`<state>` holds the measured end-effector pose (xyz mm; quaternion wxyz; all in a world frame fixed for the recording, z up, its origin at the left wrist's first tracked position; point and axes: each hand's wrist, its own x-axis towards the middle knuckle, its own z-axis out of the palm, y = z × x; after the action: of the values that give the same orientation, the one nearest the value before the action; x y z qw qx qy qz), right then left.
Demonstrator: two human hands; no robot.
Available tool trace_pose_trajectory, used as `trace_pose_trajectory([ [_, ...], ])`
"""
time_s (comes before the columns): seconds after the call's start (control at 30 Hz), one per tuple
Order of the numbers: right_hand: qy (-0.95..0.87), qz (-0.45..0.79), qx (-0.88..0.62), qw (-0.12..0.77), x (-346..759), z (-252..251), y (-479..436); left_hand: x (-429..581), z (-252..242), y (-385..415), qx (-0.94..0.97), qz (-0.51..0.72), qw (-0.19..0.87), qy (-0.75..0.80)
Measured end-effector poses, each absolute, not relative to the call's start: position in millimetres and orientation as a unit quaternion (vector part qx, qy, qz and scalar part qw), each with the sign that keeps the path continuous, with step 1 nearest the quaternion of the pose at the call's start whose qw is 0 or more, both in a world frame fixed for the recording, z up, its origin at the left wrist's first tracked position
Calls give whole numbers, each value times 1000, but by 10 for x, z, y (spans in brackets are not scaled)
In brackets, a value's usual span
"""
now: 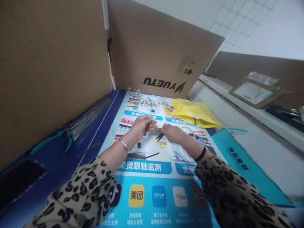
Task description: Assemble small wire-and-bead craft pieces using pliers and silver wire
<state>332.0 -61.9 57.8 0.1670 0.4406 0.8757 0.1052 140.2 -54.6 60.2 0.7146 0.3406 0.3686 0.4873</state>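
My left hand (142,125) is closed in a pinch on a thin wire (148,113) that sticks up from the fingertips. My right hand (172,132) is closed around a small dark tool (159,136), maybe scissors or pliers, whose tips point toward the left hand. Both hands meet above a printed blue poster (147,193) that covers the table. A silver bangle sits on the left wrist and a black band on the right. A small pile of dark wire pieces (140,154) lies under the left wrist.
Teal-handled pliers (58,136) and a bundle of long metal wires (89,119) lie at left by a cardboard wall (47,69). A yellow bag (193,113) lies at back right, small trinkets (147,99) behind. A phone (19,179) rests at far left.
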Motion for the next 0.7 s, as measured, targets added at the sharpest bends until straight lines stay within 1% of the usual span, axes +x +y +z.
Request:
trace_pose_trajectory([
  [0.2,854,126,488,129,3185,595,-629,1355,646,-534,324,512,721,337],
  [0.27,849,131,504,92,3162,647,-653,1334,673,-535,321,520,720,330],
  [0.33,851,102,515,-13,3156,732,-681,1314,706,-541,322,533,713,324],
  [0.43,831,-27,507,-225,3150,864,-734,1285,748,-539,320,552,699,324],
  [0.5,790,-141,518,-296,3134,896,-777,1269,757,-531,314,559,693,329],
  [0.53,764,-190,531,-312,3122,884,-798,1262,756,-527,310,562,692,332],
  [0.6,724,-253,561,-311,3093,800,-834,1254,742,-522,308,565,689,334],
  [0.7,707,-267,588,-288,3060,581,-860,1256,712,-525,306,564,690,334],
])
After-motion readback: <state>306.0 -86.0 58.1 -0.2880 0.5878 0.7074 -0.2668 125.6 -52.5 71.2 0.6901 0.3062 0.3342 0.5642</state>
